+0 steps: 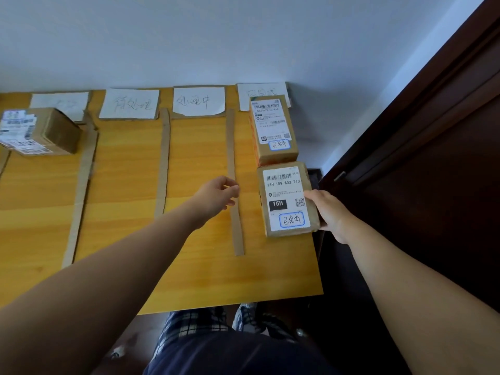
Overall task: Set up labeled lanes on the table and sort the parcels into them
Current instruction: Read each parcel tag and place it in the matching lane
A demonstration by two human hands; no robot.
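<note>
A brown parcel marked 15H lies flat in the rightmost lane of the yellow table. My right hand grips its right edge, thumb on the label. Just behind it lies a second labeled parcel, under the rightmost paper sign. My left hand hovers with loosely curled fingers over the cardboard strip that borders that lane, holding nothing. Two more white signs head the middle lanes, which hold no parcels. At the far left sit stacked parcels.
Cardboard strips divide the tabletop into lanes. A dark wooden door stands close to the table's right edge. A white wall runs behind the table. My legs and a shoe show below the front edge.
</note>
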